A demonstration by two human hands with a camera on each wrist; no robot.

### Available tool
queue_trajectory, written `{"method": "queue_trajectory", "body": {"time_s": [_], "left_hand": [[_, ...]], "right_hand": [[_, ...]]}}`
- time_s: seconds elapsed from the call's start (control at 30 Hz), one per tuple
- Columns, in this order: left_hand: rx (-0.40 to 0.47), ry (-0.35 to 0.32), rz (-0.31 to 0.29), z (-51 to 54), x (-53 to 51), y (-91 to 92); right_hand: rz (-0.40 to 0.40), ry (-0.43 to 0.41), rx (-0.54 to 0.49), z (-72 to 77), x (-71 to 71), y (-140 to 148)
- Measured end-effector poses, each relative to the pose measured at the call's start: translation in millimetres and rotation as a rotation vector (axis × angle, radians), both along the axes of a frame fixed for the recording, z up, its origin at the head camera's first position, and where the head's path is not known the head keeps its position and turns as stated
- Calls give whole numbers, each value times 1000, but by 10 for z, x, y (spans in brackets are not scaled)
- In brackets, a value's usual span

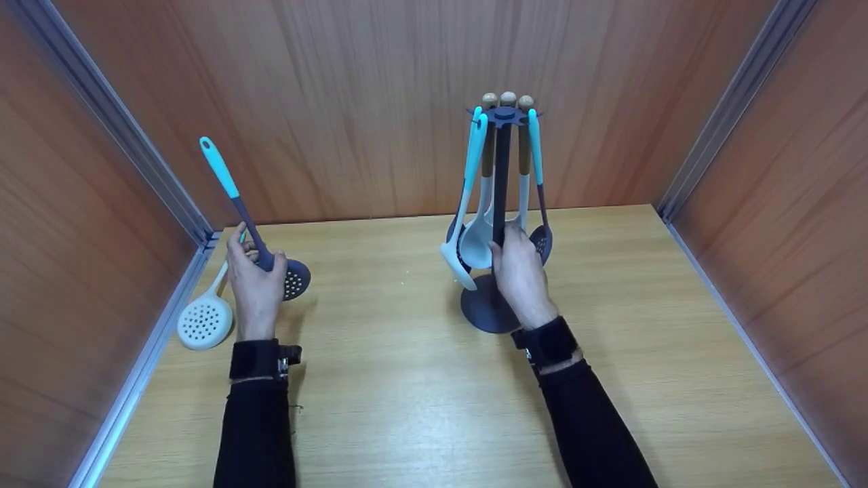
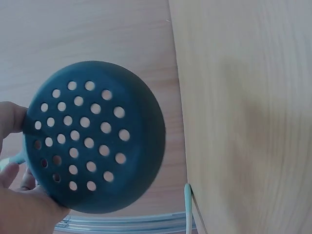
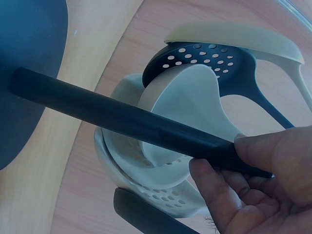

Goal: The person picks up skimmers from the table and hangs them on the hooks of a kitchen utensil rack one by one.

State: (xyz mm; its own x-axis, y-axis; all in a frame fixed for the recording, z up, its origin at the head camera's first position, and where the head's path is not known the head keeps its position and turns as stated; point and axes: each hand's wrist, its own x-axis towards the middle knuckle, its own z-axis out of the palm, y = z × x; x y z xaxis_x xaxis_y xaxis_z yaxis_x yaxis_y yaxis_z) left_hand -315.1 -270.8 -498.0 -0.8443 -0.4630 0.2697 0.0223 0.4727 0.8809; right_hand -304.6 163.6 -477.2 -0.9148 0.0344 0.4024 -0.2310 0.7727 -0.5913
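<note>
My left hand [image 1: 259, 288] holds a dark skimmer [image 1: 245, 220] with a turquoise handle by its shaft, the handle pointing up and away. In the left wrist view the round perforated skimmer head [image 2: 144, 131] hides part of the fingers. On the right, my right hand [image 1: 522, 274] grips the dark post [image 3: 122, 118] of a utensil stand between thumb and fingers, above its round base [image 1: 480, 310]. Around the post hang several utensils, among them a pale ladle [image 1: 456, 254], a pale spoon-like utensil [image 1: 477, 242] and a dark perforated utensil [image 1: 540, 240].
A pale skimmer [image 1: 203, 324] lies on the table [image 1: 380, 379] near the left wall, its handle partly behind my left hand. Wooden panels [image 1: 339, 122] with metal edge strips [image 1: 142, 379] enclose the table at the back and sides.
</note>
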Motion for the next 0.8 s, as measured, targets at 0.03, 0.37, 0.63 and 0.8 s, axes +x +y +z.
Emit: {"method": "queue_trajectory", "body": {"time_s": [0.03, 0.37, 0.63, 0.8], "left_hand": [[-2, 1, -4, 7, 0, 6], [-8, 3, -46, 106, 39, 76], [22, 50, -62, 204, 68, 178], [3, 78, -74, 236, 85, 242]], "right_hand": [[0, -1, -3, 1, 0, 0], [-7, -20, -11, -2, -12, 3], [-10, -42, -12, 8, -13, 5], [-9, -37, -11, 9, -12, 6]]}}
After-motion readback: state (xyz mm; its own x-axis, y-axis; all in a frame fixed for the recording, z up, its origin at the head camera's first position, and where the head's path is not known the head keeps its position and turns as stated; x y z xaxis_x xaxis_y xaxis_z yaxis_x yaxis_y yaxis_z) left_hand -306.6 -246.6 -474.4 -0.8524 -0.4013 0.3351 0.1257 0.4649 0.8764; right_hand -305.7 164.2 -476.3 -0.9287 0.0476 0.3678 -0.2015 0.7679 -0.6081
